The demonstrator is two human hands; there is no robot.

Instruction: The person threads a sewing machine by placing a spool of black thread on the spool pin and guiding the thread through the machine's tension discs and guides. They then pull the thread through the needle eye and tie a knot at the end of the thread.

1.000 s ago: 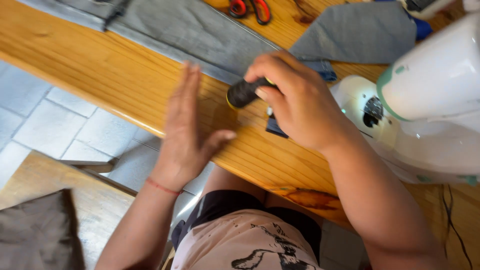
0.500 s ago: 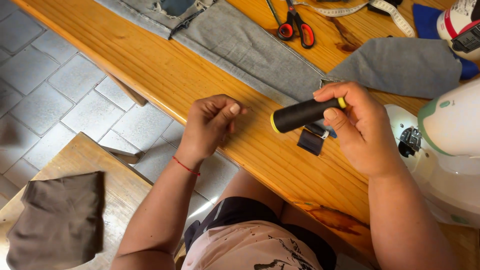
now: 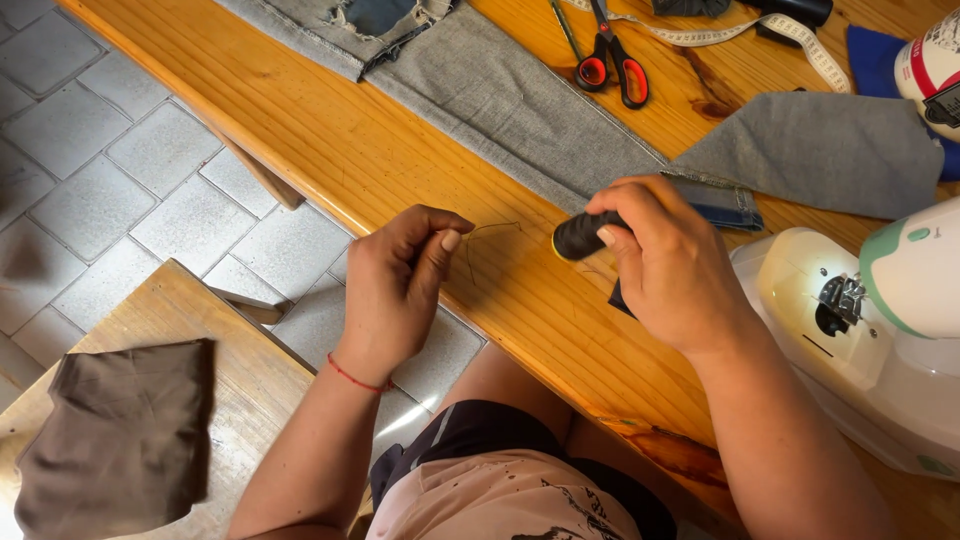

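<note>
Pinching thread (image 3: 492, 229), right hand (image 3: 668, 270) gripping spool (image 3: 580, 236)

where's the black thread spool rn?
Head view, right of centre: black thread spool gripped in the right hand above the wooden table, beside the white sewing machine.

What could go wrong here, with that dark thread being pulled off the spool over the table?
The thin thread pinched by the left hand could slip free or tangle, since it hangs loose. The black spool in the right hand might drop and roll off the wooden table. The scissors lie open-side near the grey fabric.
</note>
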